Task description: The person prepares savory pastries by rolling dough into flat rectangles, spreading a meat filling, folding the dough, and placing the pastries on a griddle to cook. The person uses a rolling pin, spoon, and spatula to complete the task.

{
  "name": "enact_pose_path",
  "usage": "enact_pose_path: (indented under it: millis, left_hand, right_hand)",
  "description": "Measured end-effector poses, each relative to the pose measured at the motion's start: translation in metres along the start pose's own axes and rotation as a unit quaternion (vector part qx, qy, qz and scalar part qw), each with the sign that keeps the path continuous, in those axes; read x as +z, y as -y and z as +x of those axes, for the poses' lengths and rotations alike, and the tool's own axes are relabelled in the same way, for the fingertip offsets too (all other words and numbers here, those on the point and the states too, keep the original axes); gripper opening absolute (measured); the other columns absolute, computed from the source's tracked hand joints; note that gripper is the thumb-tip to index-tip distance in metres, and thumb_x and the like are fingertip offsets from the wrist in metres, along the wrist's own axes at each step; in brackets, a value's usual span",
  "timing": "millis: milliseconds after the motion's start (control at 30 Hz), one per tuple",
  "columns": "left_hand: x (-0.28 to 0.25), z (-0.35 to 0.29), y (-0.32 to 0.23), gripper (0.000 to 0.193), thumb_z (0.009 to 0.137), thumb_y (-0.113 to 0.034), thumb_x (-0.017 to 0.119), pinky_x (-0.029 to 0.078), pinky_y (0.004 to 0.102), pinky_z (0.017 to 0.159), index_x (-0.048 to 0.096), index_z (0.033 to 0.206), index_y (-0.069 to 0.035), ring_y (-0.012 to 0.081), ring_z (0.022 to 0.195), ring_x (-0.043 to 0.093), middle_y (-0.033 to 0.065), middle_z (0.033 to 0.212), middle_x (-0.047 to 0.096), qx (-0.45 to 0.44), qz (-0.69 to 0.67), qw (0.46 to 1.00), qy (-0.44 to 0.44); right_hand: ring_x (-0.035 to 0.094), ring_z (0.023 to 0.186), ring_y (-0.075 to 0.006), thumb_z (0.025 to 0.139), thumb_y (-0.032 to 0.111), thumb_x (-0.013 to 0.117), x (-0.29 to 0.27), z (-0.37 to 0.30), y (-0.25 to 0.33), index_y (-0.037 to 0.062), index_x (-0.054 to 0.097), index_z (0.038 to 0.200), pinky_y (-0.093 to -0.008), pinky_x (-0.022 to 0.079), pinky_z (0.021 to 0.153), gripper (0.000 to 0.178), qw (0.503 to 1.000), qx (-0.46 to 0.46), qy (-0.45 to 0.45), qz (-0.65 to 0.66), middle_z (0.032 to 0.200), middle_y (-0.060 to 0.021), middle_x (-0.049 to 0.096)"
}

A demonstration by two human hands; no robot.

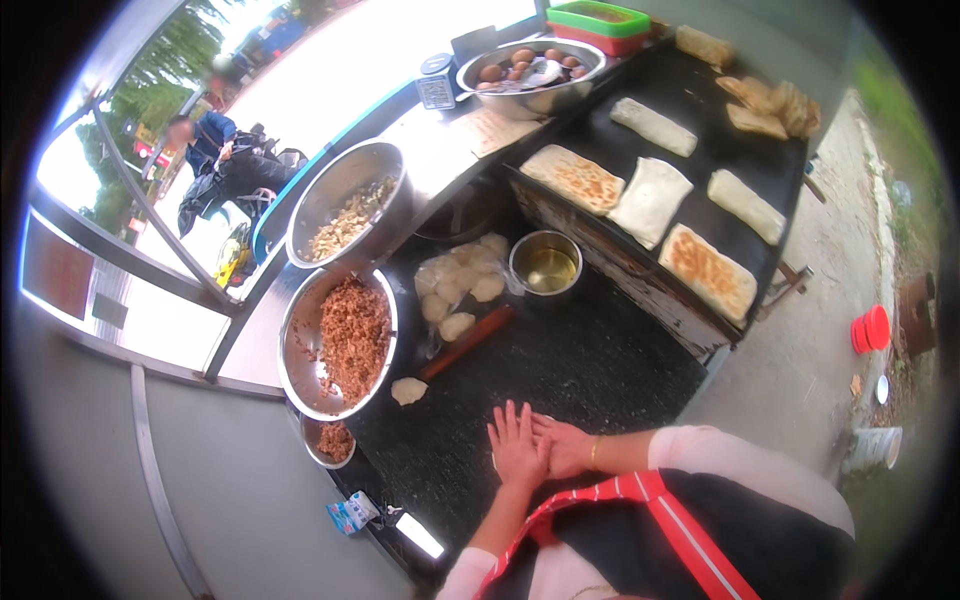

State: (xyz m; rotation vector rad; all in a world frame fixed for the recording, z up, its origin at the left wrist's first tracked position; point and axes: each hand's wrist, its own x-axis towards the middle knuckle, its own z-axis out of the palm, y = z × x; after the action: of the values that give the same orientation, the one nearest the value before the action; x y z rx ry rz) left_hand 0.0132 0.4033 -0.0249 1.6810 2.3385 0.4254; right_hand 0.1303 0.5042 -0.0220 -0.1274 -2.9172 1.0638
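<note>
My left hand (517,452) lies flat on the dark work surface (560,370), fingers stretched out and pointing away from me. My right hand (568,448) presses flat against its side, fingers pointing left and partly hidden behind the left hand. A thin pale edge, perhaps dough, shows beside the hands; most of it is covered. Ahead and to the left are a small dough piece (408,391), a reddish rolling pin (467,343) and several dough balls (457,327), some on plastic. A metal pot (546,263) of yellowish liquid stands beyond.
Steel bowls of reddish-brown filling (354,335) and chopped pale filling (352,218) line the left. A griddle (690,130) at far right bears several flatbreads (708,273). An egg bowl (531,80) stands at the back. A person (215,145) is outside, far left.
</note>
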Motion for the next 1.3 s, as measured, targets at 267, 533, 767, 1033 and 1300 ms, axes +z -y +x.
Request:
enact_pose_path:
  millis: [267, 533, 767, 1033, 1300]
  left_hand:
    - [-0.029, -0.024, 0.028, 0.061, 0.077, -0.022, 0.081, 0.049, 0.0436, 0.102, 0.057, 0.129, 0.000, 0.0386, 0.119, 0.063, 0.0301, 0.128, 0.062, -0.297, -0.134, 0.945, 0.006]
    - [-0.095, -0.026, 0.004, 0.016, 0.081, -0.006, 0.066, 0.054, 0.0413, 0.075, 0.072, 0.095, -0.005, 0.0281, 0.080, 0.068, 0.0135, 0.088, 0.069, -0.029, -0.152, 0.987, -0.034]
    - [-0.036, -0.082, 0.008, 0.061, 0.096, -0.028, 0.058, 0.024, 0.0555, 0.122, 0.048, 0.148, 0.003, 0.0433, 0.149, 0.032, 0.0252, 0.158, 0.039, -0.066, 0.014, 0.995, -0.079]
    - [-0.019, -0.075, 0.018, 0.089, 0.095, -0.052, 0.058, 0.012, 0.0539, 0.126, 0.027, 0.160, 0.001, 0.0390, 0.157, 0.014, 0.0221, 0.168, 0.019, -0.014, 0.040, 0.996, 0.075]
    - [-0.039, -0.089, 0.020, 0.083, 0.094, -0.051, 0.062, 0.011, 0.0577, 0.126, 0.035, 0.157, -0.003, 0.0354, 0.155, 0.023, 0.0186, 0.166, 0.030, -0.030, 0.070, 0.991, 0.107]
  right_hand:
    - [0.063, 0.112, -0.0407, 0.084, 0.009, 0.068, -0.009, 0.015, -0.003, 0.0106, 0.053, 0.141, -0.0489, 0.050, 0.097, 0.060, 0.971, 0.202, -0.099, 0.085, 0.120, -0.0248, 0.065]
    - [0.066, 0.094, -0.0326, 0.083, 0.013, 0.065, -0.044, 0.000, 0.016, 0.0116, 0.069, 0.088, -0.0448, 0.053, 0.080, 0.006, 0.967, 0.114, -0.217, 0.063, 0.092, -0.0100, 0.066]
    - [0.035, 0.148, -0.0359, 0.090, 0.025, 0.067, 0.013, -0.025, 0.045, -0.0008, 0.049, 0.144, -0.0449, 0.031, 0.121, 0.062, 0.983, 0.012, -0.147, -0.107, 0.152, -0.0177, 0.048]
    - [0.028, 0.153, -0.0373, 0.084, 0.045, 0.074, 0.020, -0.030, 0.029, -0.0030, 0.037, 0.154, -0.0474, 0.020, 0.127, 0.093, 0.994, 0.024, -0.003, -0.106, 0.161, -0.0252, 0.035]
    - [0.038, 0.149, -0.0332, 0.084, 0.049, 0.074, -0.023, -0.021, 0.025, -0.0015, 0.052, 0.144, -0.0488, 0.024, 0.124, 0.082, 0.988, -0.003, 0.090, -0.122, 0.156, -0.0227, 0.044]
